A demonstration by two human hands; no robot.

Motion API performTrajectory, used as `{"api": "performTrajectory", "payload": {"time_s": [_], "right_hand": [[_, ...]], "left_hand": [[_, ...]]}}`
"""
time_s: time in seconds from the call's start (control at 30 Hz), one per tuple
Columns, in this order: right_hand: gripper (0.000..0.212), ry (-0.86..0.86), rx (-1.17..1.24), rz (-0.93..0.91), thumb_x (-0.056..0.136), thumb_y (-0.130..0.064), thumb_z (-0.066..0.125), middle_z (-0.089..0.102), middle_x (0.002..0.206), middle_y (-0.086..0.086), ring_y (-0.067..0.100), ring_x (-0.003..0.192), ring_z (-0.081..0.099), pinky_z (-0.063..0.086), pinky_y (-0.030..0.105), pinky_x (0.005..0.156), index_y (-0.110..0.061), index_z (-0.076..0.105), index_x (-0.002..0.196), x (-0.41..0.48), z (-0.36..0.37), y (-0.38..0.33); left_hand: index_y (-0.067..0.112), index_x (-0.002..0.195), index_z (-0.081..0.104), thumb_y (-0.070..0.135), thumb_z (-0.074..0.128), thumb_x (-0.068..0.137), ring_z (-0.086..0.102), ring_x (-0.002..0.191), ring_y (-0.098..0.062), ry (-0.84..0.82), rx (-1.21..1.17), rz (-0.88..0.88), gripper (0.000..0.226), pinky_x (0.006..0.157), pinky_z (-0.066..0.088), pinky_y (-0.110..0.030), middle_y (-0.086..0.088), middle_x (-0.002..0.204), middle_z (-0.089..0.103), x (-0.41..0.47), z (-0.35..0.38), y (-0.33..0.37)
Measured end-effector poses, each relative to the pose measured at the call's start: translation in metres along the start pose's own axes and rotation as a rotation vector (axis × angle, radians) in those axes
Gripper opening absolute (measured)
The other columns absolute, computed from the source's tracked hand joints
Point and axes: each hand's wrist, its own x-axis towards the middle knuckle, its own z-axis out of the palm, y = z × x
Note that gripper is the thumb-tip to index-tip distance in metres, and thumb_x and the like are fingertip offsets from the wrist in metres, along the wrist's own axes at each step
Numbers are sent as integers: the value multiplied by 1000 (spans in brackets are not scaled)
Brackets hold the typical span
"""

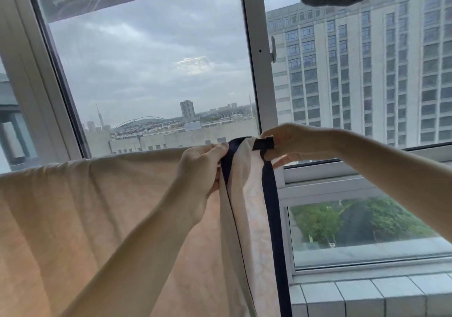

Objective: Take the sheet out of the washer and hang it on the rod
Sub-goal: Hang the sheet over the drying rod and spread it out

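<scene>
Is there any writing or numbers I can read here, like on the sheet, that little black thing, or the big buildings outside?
No text can be read anywhere in this view.
sheet: plain cloth with a dark edge, no print or label showing.
small black piece pinched by the right hand: no lettering visible.
big building outside: no sign or number shows; the far skyline is too small to tell.

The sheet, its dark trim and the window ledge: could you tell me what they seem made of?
The sheet: soft matte cloth, probably cotton; it drapes in folds. The dark trim: navy fabric binding, matte, following the edge. The ledge: probably glazed ceramic tiles, given the grout lines.
</scene>
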Motion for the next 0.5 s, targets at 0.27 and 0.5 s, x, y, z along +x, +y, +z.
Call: {"api": "performTrajectory", "payload": {"time_s": [0.27, 0.5], "right_hand": [[11, 209, 295, -116, 97, -9, 49, 35, 63, 1, 15, 60, 34, 48, 24, 57, -12, 52, 87, -6, 11, 5], [40, -86, 84, -64, 84, -11, 68, 65, 110, 8, 20, 96, 63, 54, 34, 86, -8, 58, 123, -12, 27, 12]], "left_hand": [[11, 64, 62, 26, 71, 85, 53, 58, -18, 82, 165, 245, 27, 57, 43, -31, -6, 59, 58, 12, 12, 4], [18, 74, 71, 23, 75, 82, 68, 65, -9, 153, 462, 475, 10, 65, 55, -28, 4, 66, 70, 19, 13, -1]]}}
